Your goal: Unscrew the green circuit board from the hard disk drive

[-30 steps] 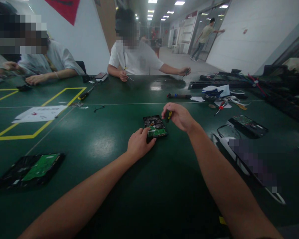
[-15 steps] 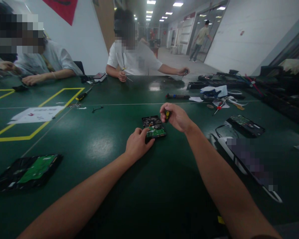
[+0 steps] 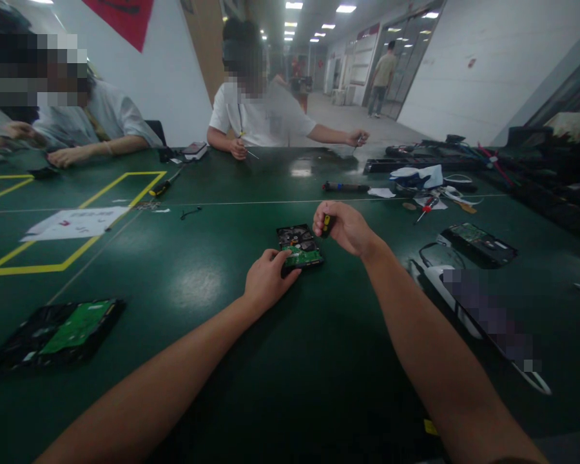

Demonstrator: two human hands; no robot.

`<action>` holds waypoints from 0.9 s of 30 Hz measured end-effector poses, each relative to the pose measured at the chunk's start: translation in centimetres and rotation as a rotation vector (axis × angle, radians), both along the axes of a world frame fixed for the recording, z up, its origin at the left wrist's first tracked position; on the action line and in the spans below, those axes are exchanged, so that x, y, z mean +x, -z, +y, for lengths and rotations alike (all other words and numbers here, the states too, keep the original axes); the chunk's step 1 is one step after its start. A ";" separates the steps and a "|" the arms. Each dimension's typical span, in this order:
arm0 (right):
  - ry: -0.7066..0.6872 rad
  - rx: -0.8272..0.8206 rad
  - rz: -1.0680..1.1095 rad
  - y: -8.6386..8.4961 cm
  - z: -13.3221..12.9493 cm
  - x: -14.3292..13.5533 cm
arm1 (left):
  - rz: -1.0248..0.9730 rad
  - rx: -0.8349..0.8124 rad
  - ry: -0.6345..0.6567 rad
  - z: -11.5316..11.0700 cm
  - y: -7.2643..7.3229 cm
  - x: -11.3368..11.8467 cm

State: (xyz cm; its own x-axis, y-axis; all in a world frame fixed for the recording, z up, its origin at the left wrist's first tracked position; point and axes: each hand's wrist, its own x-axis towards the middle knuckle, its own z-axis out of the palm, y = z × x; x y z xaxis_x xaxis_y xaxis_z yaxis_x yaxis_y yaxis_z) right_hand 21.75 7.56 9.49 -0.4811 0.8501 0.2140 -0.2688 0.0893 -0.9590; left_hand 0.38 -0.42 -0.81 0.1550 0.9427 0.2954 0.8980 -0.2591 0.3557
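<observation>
A hard drive (image 3: 297,240) lies on the green table in front of me, its green circuit board (image 3: 303,256) facing up. My left hand (image 3: 267,276) grips the near left edge of the drive, thumb along the front and fingers over the board. Just right of and above the drive, my right hand (image 3: 341,227) is closed around the black and yellow handle of a screwdriver (image 3: 327,224). The screwdriver's shaft cannot be made out, nor whether its tip touches the drive.
Other hard drives lie at left (image 3: 60,332) and right (image 3: 478,245). A phone-like device (image 3: 488,316) is beside my right forearm. Further back are a black and yellow screwdriver (image 3: 160,187), a dark tool (image 3: 345,187), a red screwdriver (image 3: 428,207) and white paper (image 3: 75,222). Co-workers sit opposite.
Both my hands keep nearly the same places by the drive; the whole view has shifted very slightly. In the far background, a walking person has changed stance and moved a little left.
</observation>
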 end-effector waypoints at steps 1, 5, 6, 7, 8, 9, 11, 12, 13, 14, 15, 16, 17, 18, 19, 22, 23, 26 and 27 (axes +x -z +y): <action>0.000 0.001 -0.001 0.0 0.0 0.0 | -0.002 -0.001 0.000 0.0 0.0 0.0; -0.006 -0.013 -0.008 -0.1 0.0 0.0 | -0.001 -0.004 0.003 0.0 0.0 0.0; -0.010 -0.018 -0.006 -0.1 -0.1 -0.1 | 0.000 -0.002 0.002 0.0 0.0 0.0; -0.017 -0.023 -0.004 -0.2 -0.1 -0.1 | 0.002 0.001 0.002 0.0 0.0 0.0; -0.024 -0.028 -0.001 -0.2 -0.1 -0.2 | 0.005 0.004 0.002 0.0 0.0 0.0; -0.030 -0.033 0.002 -0.3 -0.2 -0.2 | 0.008 0.005 0.004 0.0 -0.1 0.0; -0.035 -0.041 0.006 -0.4 -0.3 -0.4 | 0.015 0.002 0.008 -0.1 -0.1 -0.1; -0.037 -0.045 0.006 -0.4 -0.3 -0.4 | 0.018 -0.003 0.010 -0.1 -0.1 -0.1; -0.040 -0.048 0.005 -0.4 -0.3 -0.5 | 0.022 -0.008 0.010 -0.1 -0.2 -0.1; -0.041 -0.050 0.003 -0.4 -0.3 -0.5 | 0.024 -0.013 0.012 -0.1 -0.2 -0.1; -0.045 -0.052 -0.002 -0.4 -0.2 -0.6 | 0.025 -0.019 0.015 -0.1 -0.3 -0.1; -0.048 -0.053 -0.009 -0.4 -0.1 -0.7 | 0.023 -0.023 0.016 -0.1 -0.4 -0.1; -0.050 -0.055 -0.017 -0.4 0.0 -0.9 | 0.020 -0.025 0.016 -0.1 -0.4 -0.1; -0.051 -0.057 -0.026 -0.5 0.2 -1.0 | 0.017 -0.027 0.015 -0.1 -0.5 0.0; -0.051 -0.060 -0.037 -0.5 0.3 -1.2 | 0.017 -0.029 0.014 0.0 -0.6 0.0; -0.045 -0.078 -0.071 -0.7 0.5 -1.6 | 0.030 -0.035 0.016 0.1 -0.7 0.1; -0.041 -0.085 -0.079 -0.8 0.5 -1.8 | 0.037 -0.036 0.020 0.2 -0.6 0.1; -0.021 -0.106 -0.088 -1.0 0.4 -1.9 | 0.046 -0.036 0.025 0.3 -0.4 0.0; -0.012 -0.113 -0.086 -1.1 0.3 -1.9 | 0.046 -0.035 0.025 0.3 -0.4 0.0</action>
State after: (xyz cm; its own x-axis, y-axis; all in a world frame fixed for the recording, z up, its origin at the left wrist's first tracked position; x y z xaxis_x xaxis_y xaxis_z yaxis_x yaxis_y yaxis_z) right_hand 19.85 7.84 10.59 -0.5037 0.8607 0.0745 -0.1851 -0.0233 -0.9824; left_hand 0.35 -0.08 -0.43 0.1911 0.9481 0.2543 0.9071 -0.2696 0.3232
